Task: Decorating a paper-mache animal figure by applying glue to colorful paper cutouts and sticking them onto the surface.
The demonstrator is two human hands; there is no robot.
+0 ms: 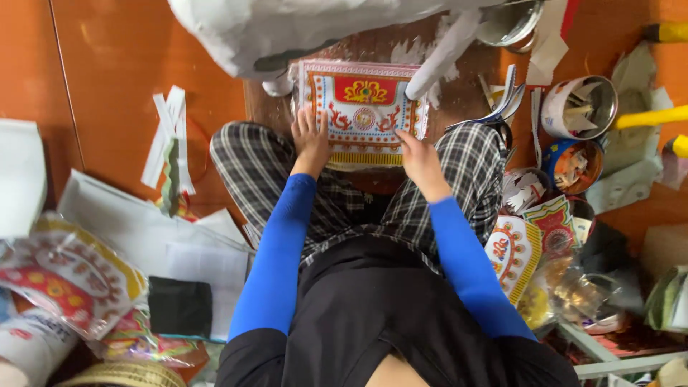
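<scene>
I sit cross-legged on an orange floor, in blue sleeves and checked trousers. A stack of decorated paper sheets (364,107), white with red, yellow and blue ornament, lies on a brown board (466,100) in front of my knees. My left hand (310,137) lies flat on the stack's left edge, fingers spread. My right hand (419,161) presses on its lower right corner. Above the stack looms a white paper-covered figure (287,29), with one leg (443,59) coming down at the stack's top right corner.
Metal tins (580,106) holding paper scraps, scissors (502,115) and more decorated sheets (516,251) crowd the right side. Yellow tool handles (648,118) lie far right. White paper strips (168,140), loose sheets (143,229) and wrapped printed packs (68,283) cover the left.
</scene>
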